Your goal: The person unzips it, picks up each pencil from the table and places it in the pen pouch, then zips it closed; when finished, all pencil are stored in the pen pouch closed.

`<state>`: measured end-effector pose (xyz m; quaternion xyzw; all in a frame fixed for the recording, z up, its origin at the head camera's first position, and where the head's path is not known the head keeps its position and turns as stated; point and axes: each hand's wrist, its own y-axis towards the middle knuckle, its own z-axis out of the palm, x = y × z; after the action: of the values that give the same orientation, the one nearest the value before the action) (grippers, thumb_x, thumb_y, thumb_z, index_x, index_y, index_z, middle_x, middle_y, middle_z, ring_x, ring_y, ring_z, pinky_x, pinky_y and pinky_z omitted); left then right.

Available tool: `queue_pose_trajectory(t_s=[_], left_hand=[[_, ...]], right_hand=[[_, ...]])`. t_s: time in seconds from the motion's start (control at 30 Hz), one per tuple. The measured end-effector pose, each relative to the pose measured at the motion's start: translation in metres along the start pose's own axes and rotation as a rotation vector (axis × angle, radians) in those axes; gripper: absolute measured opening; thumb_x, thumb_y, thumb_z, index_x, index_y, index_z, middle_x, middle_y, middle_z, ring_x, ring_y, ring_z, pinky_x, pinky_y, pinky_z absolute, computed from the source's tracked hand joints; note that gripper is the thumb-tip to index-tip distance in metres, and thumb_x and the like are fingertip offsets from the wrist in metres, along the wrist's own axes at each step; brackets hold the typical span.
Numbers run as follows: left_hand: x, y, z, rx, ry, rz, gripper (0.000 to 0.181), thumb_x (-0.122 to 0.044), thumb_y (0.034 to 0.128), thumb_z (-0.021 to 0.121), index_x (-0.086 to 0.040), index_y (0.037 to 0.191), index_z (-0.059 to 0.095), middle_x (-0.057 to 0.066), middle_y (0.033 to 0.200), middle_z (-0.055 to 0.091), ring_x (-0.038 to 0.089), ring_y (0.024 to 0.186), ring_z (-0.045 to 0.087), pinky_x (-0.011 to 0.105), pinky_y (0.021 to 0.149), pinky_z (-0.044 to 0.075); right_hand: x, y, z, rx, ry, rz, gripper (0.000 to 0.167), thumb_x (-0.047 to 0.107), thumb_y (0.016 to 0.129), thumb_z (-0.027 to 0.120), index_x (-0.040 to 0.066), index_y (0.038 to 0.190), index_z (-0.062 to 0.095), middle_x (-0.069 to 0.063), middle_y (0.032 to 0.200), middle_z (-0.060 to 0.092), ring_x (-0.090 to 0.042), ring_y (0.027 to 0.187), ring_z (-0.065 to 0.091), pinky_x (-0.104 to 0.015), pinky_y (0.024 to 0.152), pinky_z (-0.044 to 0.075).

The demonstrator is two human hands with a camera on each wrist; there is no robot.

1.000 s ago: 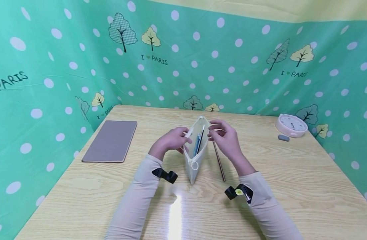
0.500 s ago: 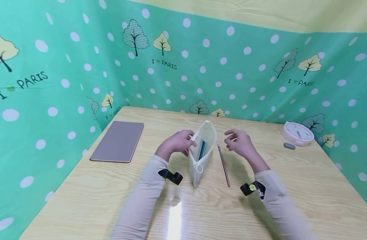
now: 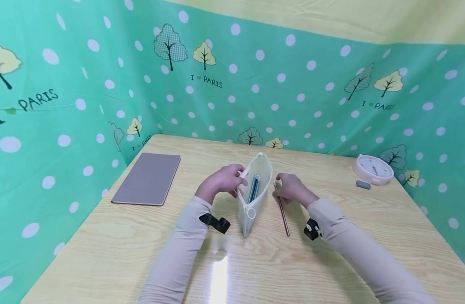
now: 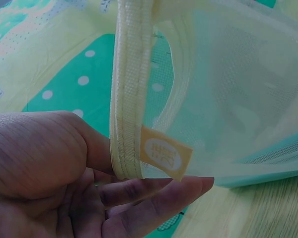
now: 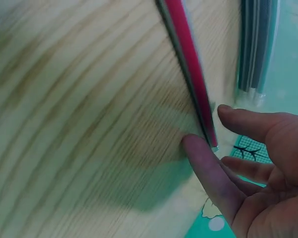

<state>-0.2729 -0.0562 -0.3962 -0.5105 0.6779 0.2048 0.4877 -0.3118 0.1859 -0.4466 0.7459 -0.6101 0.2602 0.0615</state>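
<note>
My left hand (image 3: 226, 179) pinches the zipped rim of a pale mesh pencil pouch (image 4: 248, 89), thumb on one side and fingers underneath. The pouch stands upright on the table with its mouth spread wide. Inside it lean several dark blue pencils (image 3: 254, 189). To the right of the pouch, a dark red pencil (image 3: 282, 213) lies on the table. My right hand (image 3: 291, 188) is at that pencil's far end. In the right wrist view, the thumb and index finger (image 5: 208, 166) straddle the pencil; the index tip is against or very near it, and a small gap shows at the thumb.
A grey-mauve notebook (image 3: 147, 179) lies at the table's left. Toward the back right are a pink round clock (image 3: 374, 169) and a small grey eraser (image 3: 363, 185). A green printed curtain (image 3: 217, 101) hangs behind the table (image 3: 293, 270).
My right hand has left the pouch's rim, moved right, then come down to the red pencil's far end. My left hand keeps holding the pouch. The head view has shifted slightly.
</note>
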Motion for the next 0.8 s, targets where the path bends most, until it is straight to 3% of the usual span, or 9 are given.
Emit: queue_pose_trajectory(t_s=[0.17, 0.23, 0.33, 0.43, 0.57, 0.8], left_hand=[[0.001, 0.001, -0.001, 0.003, -0.005, -0.004, 0.031, 0.0, 0.1045, 0.049, 0.005, 0.135, 0.051, 0.022, 0.115, 0.067, 0.026, 0.078, 0.071, 0.035, 0.069, 0.066], [0.001, 0.002, -0.001, 0.004, -0.008, -0.005, 0.032, 0.001, 0.1039, 0.05, 0.005, 0.136, 0.051, 0.021, 0.116, 0.067, 0.026, 0.079, 0.071, 0.035, 0.069, 0.066], [0.002, 0.002, -0.001, 0.007, -0.008, -0.002, 0.032, 0.002, 0.1029, 0.049, 0.006, 0.135, 0.051, 0.021, 0.116, 0.067, 0.027, 0.079, 0.072, 0.035, 0.069, 0.066], [0.001, 0.003, -0.001, 0.008, -0.004, 0.003, 0.032, 0.002, 0.103, 0.049, 0.006, 0.135, 0.051, 0.022, 0.117, 0.067, 0.027, 0.079, 0.072, 0.035, 0.069, 0.066], [0.0, 0.003, -0.002, 0.004, -0.001, -0.002, 0.033, 0.001, 0.1042, 0.048, 0.006, 0.137, 0.05, 0.023, 0.117, 0.067, 0.026, 0.078, 0.071, 0.034, 0.069, 0.065], [0.001, 0.002, 0.0, -0.002, -0.002, -0.001, 0.029, 0.0, 0.105, 0.046, 0.007, 0.133, 0.052, 0.023, 0.116, 0.068, 0.023, 0.074, 0.07, 0.034, 0.067, 0.065]], right_hand=[[-0.002, 0.004, -0.001, -0.02, -0.001, 0.017, 0.062, -0.005, 0.086, 0.069, -0.011, 0.143, 0.046, -0.036, 0.12, 0.062, -0.017, 0.054, 0.068, -0.027, 0.052, 0.062], [-0.005, 0.004, -0.004, -0.019, 0.021, 0.015, 0.064, -0.007, 0.085, 0.065, -0.011, 0.145, 0.045, -0.039, 0.128, 0.057, -0.018, 0.056, 0.069, -0.027, 0.053, 0.063], [-0.012, 0.0, -0.012, -0.029, 0.146, 0.023, 0.068, -0.007, 0.087, 0.061, -0.009, 0.151, 0.039, -0.037, 0.119, 0.063, -0.018, 0.06, 0.071, -0.03, 0.059, 0.065], [-0.02, -0.006, -0.023, -0.069, 0.386, 0.025, 0.071, -0.007, 0.092, 0.059, -0.007, 0.156, 0.031, -0.03, 0.105, 0.064, -0.017, 0.066, 0.07, -0.033, 0.066, 0.067], [-0.025, -0.021, -0.038, -0.143, 0.682, -0.015, 0.073, -0.008, 0.095, 0.058, -0.005, 0.16, 0.024, -0.022, 0.108, 0.057, -0.013, 0.071, 0.068, -0.033, 0.071, 0.067], [-0.03, -0.041, -0.045, -0.31, 0.947, -0.071, 0.071, -0.007, 0.098, 0.056, 0.001, 0.16, 0.023, -0.007, 0.1, 0.056, -0.008, 0.071, 0.07, -0.028, 0.072, 0.066]])
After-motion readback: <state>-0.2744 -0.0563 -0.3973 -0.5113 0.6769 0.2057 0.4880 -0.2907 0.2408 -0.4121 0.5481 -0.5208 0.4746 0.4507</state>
